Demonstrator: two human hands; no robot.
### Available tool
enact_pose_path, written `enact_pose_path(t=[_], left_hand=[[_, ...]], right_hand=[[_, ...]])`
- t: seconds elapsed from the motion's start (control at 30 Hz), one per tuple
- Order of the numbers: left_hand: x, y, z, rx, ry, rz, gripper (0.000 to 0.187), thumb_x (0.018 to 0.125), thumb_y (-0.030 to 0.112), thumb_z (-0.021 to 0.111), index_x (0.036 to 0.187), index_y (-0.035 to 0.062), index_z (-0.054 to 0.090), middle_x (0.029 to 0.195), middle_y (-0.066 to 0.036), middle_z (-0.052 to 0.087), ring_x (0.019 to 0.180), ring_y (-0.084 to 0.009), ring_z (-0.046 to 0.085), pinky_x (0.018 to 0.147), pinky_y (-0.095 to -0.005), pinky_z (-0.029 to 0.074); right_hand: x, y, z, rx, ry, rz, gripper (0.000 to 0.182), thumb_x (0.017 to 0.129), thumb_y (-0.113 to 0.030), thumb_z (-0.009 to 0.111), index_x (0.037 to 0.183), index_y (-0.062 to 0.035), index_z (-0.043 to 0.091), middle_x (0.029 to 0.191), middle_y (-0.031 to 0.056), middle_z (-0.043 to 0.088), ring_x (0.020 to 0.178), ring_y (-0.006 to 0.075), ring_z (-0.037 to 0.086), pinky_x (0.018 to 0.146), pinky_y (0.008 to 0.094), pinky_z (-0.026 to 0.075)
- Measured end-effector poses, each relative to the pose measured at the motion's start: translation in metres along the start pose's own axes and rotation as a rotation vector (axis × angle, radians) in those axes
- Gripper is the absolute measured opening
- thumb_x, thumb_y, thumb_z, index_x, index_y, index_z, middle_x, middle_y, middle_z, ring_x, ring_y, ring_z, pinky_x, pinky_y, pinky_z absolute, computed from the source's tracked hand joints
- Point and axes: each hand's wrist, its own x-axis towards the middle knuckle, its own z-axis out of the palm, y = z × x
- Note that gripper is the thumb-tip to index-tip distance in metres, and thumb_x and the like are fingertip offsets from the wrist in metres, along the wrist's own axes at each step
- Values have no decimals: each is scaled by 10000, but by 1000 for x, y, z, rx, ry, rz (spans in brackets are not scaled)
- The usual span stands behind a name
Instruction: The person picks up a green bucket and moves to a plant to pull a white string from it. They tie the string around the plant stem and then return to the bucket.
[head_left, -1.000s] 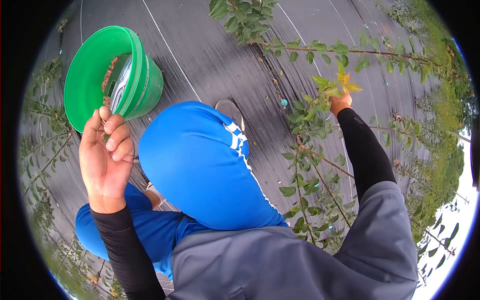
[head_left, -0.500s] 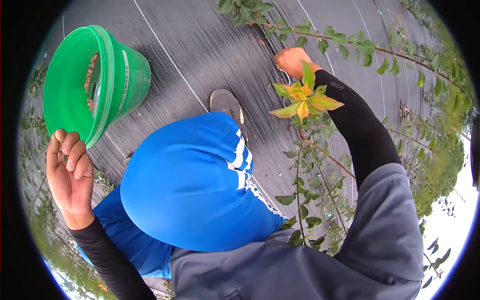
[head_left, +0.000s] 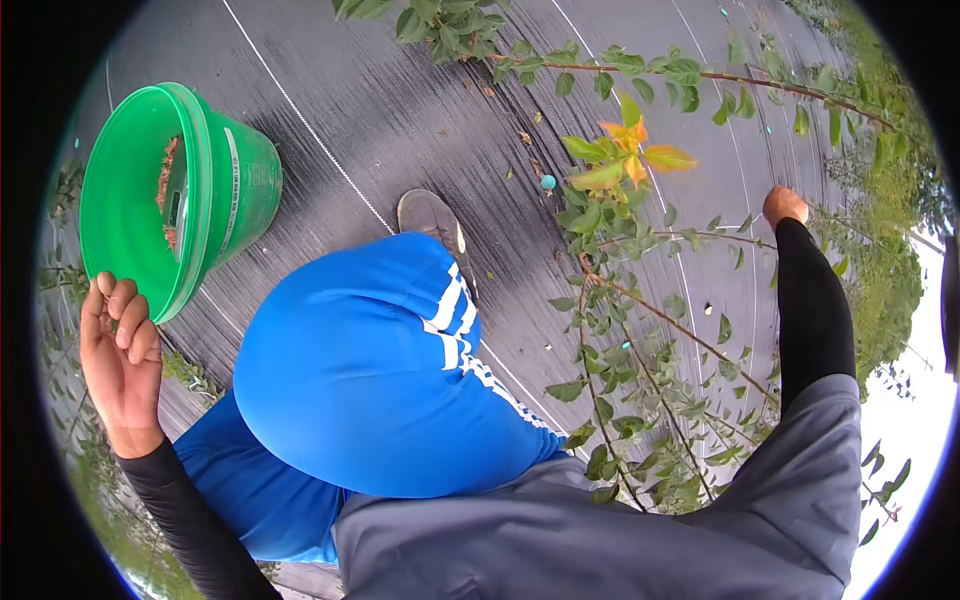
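Observation:
My left hand (head_left: 122, 350) is at the near rim of a green bucket (head_left: 235, 185), its fingers curled over the edge. The bucket tilts toward me, and reddish-brown bits (head_left: 167, 195) lie inside beside a pale patch. Far out to the right, my right hand (head_left: 787, 206) is over the dark ground cover, close to thin leafy branches. Its fingers are hidden from this angle, so whether it holds anything cannot be seen. Between my arms rises a leafy plant (head_left: 640, 290) topped by a yellow-orange shoot (head_left: 632, 160).
A long leafy branch (head_left: 740, 78) crosses the upper right. A small teal round object (head_left: 548, 182) lies on the black woven ground cover (head_left: 330, 90). My shoe (head_left: 430, 218) and bent blue-clad knee (head_left: 340, 370) fill the middle. More foliage lines the right edge.
My right hand has swung far to the right, away from the base of the upper branch. The teal object now shows. My left hand stays at the bucket's rim.

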Motion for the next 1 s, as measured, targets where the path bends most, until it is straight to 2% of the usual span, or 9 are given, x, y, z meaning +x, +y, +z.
enact_pose_path(t=[0.17,0.33,0.43,0.57,0.63,0.7,0.77,0.9,1.0], left_hand=[[-4,12,8,31,-135,82,159,992,150,355,943,27,443,755,-28,382,545,-87,339,401,-215,273],[-9,13,29,-61,-226,102,156,987,160,376,957,37,466,751,-19,393,541,-85,346,401,-211,273],[-7,16,51,-66,-292,89,153,983,169,392,955,46,479,751,-12,400,542,-81,347,401,-210,274],[-5,10,70,-99,-346,56,165,986,192,377,945,58,464,754,-12,391,561,-97,348,420,-226,276],[4,4,75,-120,-334,70,156,965,188,446,968,50,518,749,-4,421,541,-74,354,402,-202,275],[11,-2,77,-150,-357,54,155,960,186,458,971,48,528,747,-3,422,539,-74,349,403,-202,274],[15,-9,78,-199,-339,19,145,953,187,475,975,58,538,725,5,415,536,-74,341,410,-201,272],[21,-32,62,-202,-242,-3,142,951,200,478,967,77,546,707,22,421,532,-72,348,410,-202,278],[36,-37,42,-184,-118,-35,155,952,210,474,969,81,558,696,20,450,526,-69,363,409,-200,283]], right_hand=[[-28,31,15,146,-56,58,277,813,-171,503,998,-54,674,1026,148,663,964,294,644,811,387,515],[-62,49,-86,303,34,16,396,809,-347,620,1037,-24,644,1076,204,628,1033,354,595,860,419,481],[-85,82,-158,392,340,-120,271,845,-321,566,947,-88,658,989,155,653,958,339,609,799,432,486],[-164,127,-261,543,593,-497,280,869,-251,565,1080,-75,625,920,128,661,868,277,628,780,366,487],[-242,148,-306,669,623,-680,287,798,-159,565,1049,-34,630,940,198,654,891,341,622,781,406,482],[-335,165,-329,831,452,-874,201,894,-149,538,1014,3,591,749,64,616,713,158,569,693,316,456],[-398,192,-306,944,461,-909,382,891,-320,571,1086,3,621,866,50,618,778,147,579,719,256,472],[-509,243,-198,1549,643,-1119,143,833,-135,593,834,-31,691,685,87,657,546,152,605,518,248,495],[-480,261,-48,2251,438,-1668,234,879,-171,546,707,-62,662,673,103,668,520,126,616,474,234,505]])
